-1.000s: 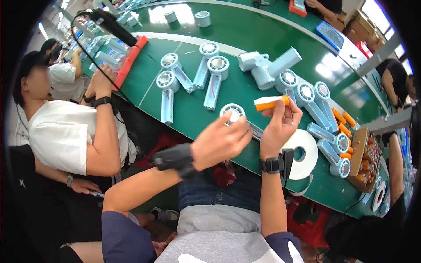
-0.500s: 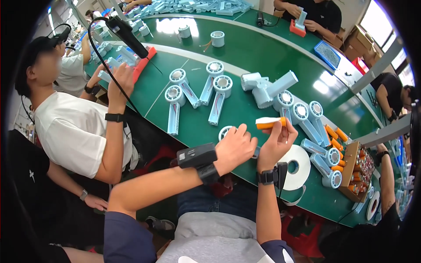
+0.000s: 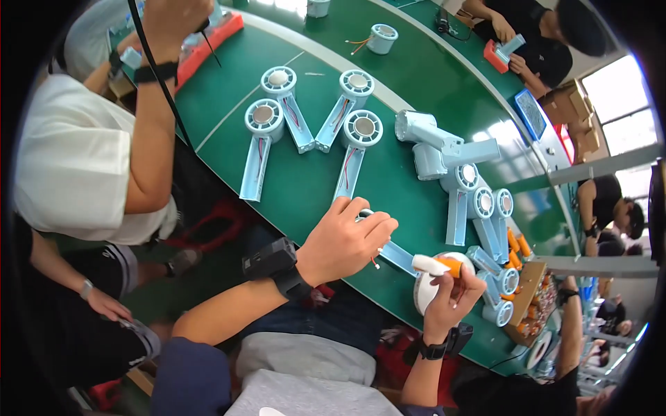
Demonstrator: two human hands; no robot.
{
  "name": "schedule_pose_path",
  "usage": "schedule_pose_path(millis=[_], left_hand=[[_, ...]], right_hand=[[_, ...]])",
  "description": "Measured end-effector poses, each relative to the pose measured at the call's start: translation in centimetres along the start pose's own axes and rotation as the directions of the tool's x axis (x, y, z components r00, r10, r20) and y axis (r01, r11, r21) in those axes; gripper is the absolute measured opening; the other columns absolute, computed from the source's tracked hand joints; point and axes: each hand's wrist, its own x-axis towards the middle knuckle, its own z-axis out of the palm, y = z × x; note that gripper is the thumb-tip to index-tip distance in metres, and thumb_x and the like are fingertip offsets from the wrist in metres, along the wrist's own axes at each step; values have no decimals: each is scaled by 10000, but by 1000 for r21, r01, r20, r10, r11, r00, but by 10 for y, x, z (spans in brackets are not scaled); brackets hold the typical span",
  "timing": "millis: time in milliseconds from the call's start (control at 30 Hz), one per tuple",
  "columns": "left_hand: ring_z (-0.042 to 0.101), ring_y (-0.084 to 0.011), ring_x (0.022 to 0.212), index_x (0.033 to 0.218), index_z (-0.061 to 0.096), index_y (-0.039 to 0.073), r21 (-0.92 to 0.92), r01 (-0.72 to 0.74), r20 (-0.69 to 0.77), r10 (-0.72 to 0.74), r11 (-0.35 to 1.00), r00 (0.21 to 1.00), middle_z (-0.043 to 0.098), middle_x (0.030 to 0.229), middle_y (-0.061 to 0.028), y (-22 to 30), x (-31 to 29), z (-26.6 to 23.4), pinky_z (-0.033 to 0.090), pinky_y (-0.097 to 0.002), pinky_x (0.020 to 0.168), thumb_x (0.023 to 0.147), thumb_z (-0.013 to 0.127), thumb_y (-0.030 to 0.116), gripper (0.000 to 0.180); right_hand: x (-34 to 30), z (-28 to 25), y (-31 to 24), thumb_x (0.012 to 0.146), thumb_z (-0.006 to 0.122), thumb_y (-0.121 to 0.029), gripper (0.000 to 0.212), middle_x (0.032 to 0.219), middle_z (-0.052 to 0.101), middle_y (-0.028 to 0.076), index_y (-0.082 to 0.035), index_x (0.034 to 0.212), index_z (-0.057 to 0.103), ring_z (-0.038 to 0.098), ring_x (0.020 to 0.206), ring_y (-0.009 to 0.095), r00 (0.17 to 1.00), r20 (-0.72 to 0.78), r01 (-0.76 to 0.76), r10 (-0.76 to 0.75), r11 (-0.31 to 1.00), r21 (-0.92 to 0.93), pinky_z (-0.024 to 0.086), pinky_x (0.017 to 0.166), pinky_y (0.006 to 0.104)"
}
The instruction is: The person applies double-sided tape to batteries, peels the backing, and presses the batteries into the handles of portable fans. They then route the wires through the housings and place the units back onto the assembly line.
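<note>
Orange cylinder (image 3: 452, 266) in right grip (image 3: 448, 304), any print seemingly illegible

Orange cylinder (image 3: 453, 266) with white strip (image 3: 430, 265) in right grip (image 3: 452, 299), left grip (image 3: 345, 240) over pale-blue fan housing (image 3: 399, 258) on green table (image 3: 298, 191)

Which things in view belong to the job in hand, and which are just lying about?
Job in hand:
orange cylinder, in the right hand
light blue housing, at the left hand
white roll behind the right hand, probably

Apparently just lying about:
blue tray, upper right
wired round housing, set apart
</note>
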Motion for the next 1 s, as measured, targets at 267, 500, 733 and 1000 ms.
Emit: schedule_pose_path(millis=[267,500,733,1000], left_hand=[[562,-236,885,1076,662,94,49,85,-33,-83,995,996,631,989,-4,11,1,-1,444,-369,794,830,702,178,263],[556,-232,905,1050,671,90,-2,128,-53,-128,992,990,616,972,1,9,-1,5,433,-366,779,823,700,197,252],[545,-226,899,1003,665,103,-47,147,-75,-151,988,986,596,951,12,10,0,3,431,-362,791,805,704,189,219],[539,-218,881,962,658,115,-51,143,-74,-147,988,986,571,896,16,7,-5,2,431,-354,803,772,707,181,207]], right_hand=[[27,-2,-9,865,707,97,409,968,679,168,-17,1204,508,699,854,283,835,454,469,-312,836,-287,568,716,368],[85,13,-32,804,766,64,405,908,677,151,6,1152,567,671,751,303,510,827,622,-235,766,-166,541,620,367],[67,21,-27,790,766,54,365,889,661,142,17,1110,594,640,699,297,551,781,681,-296,700,-215,516,574,380],[90,26,-50,817,732,32,264,871,636,122,-6,1049,611,612,711,298,420,893,609,-164,780,-143,499,595,388]])
